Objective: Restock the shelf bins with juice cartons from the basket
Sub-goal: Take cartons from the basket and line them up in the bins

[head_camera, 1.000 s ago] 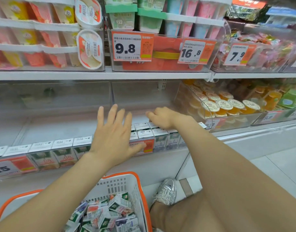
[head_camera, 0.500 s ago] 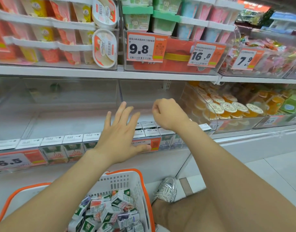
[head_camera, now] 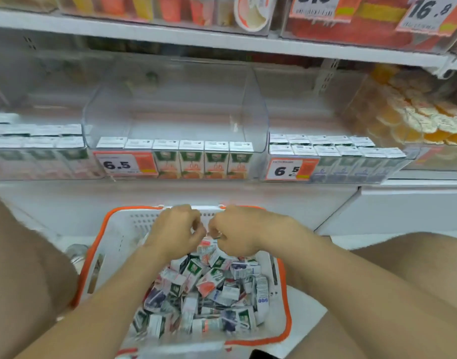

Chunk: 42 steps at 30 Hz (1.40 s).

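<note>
A white basket with an orange rim (head_camera: 286,301) stands on the floor between my knees, holding a loose pile of several small juice cartons (head_camera: 204,288). My left hand (head_camera: 174,230) and my right hand (head_camera: 239,229) hover side by side over the far end of the pile, fingers curled downward. A red-and-white carton (head_camera: 206,248) lies right under and between the fingertips; motion blur hides whether either hand grips it. On the shelf above, a clear middle bin (head_camera: 255,107) holds one front row of cartons (head_camera: 204,158). The right bin (head_camera: 336,161) holds two rows.
A left bin (head_camera: 38,154) also holds cartons. Price tags reading 6.5 (head_camera: 123,164) hang on the bin fronts. A bin of orange jelly cups (head_camera: 416,117) sits at the right. The upper shelf edge (head_camera: 222,42) overhangs the bins. My bare knees flank the basket.
Both hands have left the shelf bins and dropped to the basket, and their fingers have curled. The view has tilted down and shifted left.
</note>
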Motion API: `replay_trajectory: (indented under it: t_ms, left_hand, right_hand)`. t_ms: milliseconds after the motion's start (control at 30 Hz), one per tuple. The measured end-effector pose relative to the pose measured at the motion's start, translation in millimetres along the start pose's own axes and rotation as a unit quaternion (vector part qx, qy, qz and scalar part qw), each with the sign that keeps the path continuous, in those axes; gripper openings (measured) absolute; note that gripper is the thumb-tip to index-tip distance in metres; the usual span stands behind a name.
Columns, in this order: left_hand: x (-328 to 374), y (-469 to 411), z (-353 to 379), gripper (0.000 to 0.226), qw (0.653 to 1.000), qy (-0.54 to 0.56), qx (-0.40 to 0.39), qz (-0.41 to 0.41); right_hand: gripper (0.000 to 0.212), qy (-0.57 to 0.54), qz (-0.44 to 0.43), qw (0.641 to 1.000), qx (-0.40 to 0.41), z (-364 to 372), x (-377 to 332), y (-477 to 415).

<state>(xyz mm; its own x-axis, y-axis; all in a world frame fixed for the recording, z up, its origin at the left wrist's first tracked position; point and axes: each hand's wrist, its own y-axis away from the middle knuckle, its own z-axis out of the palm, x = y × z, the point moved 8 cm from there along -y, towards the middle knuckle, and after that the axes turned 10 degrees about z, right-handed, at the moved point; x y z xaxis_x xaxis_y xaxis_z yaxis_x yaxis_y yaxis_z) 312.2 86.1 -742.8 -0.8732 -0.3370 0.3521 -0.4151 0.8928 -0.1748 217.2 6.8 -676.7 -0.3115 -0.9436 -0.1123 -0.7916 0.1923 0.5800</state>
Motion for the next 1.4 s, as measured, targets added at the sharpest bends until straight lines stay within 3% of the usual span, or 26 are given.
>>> replay_trajectory:
  t_ms: [100,167,267,367,467,567,733,833,1133,1233,1400]
  left_hand:
    - [-53,28,37,0.022,0.985,0.012,-0.093,-0.142]
    - [-73,47,53,0.014,0.972,0.003,-0.137,-0.19]
    - [-90,65,78,0.008,0.959,0.013,-0.173,-0.225]
    - [-92,63,97,0.028,0.958,0.046,-0.166,-0.231]
    - [-91,55,115,0.05,0.952,0.1,-0.157,-0.243]
    - [-96,53,133,0.057,0.942,0.124,-0.169,-0.261]
    - [-103,53,149,0.046,0.941,0.116,-0.157,-0.276]
    - [-102,51,149,0.042,0.947,0.114,-0.133,-0.269]
    - [-115,50,104,0.017,0.933,0.172,-0.004,-0.315]
    - [-113,47,86,0.027,0.925,0.204,-0.045,-0.317]
    - [-68,37,39,0.062,0.923,0.255,-0.17,-0.233]
  right_hand:
    - [0.027,0.022,0.012,0.999,-0.034,32,3,-37]
    - [0.014,0.032,0.023,0.999,-0.037,47,9,-59]
    - [0.026,0.037,0.057,0.997,-0.042,69,29,-90]
    - [0.02,0.012,0.097,0.994,-0.044,86,55,-115]
    - [0.04,-0.027,0.123,0.991,-0.036,98,77,-129]
    - [0.046,-0.066,0.148,0.986,-0.03,115,90,-137]
    - [0.054,-0.101,0.161,0.982,-0.022,147,96,-149]
    - [0.058,-0.068,0.162,0.984,0.0,155,97,-156]
    - [0.032,-0.132,0.151,0.979,0.027,127,93,-160]
    - [0.03,-0.23,0.115,0.966,0.021,105,79,-148]
    - [0.017,-0.353,0.061,0.932,0.06,53,43,-109]
